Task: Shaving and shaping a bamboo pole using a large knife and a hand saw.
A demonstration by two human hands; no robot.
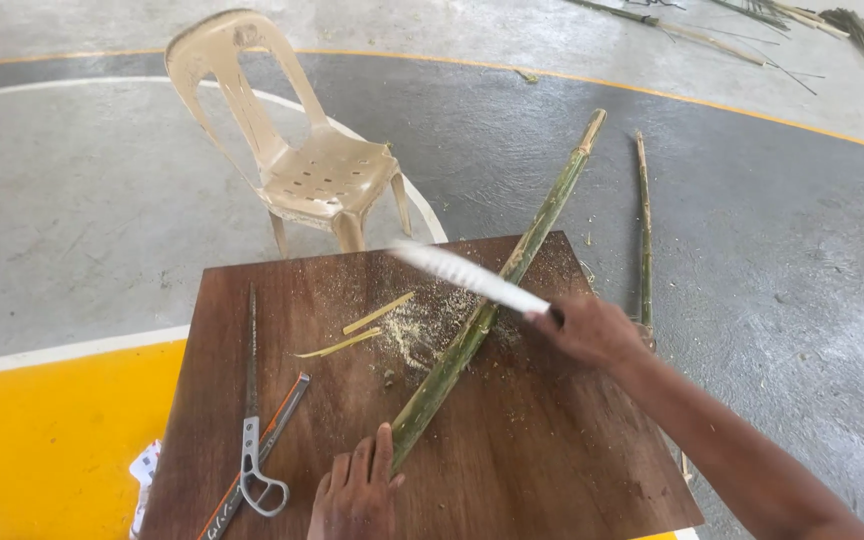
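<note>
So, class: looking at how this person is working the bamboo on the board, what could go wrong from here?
1. The left hand steadies the near end of the green bamboo pole in line with the blade; a glancing stroke could slide toward its fingers.
2. The right hand swings the long knife fast enough to blur, so aim may stray.
3. The pole overhangs the wooden board and could roll on the sawdust.

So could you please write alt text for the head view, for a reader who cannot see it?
A right hand swings a blurred knife at a green bamboo pole on a wooden board, while the left hand steadies its near end. A saw lies left.
</note>
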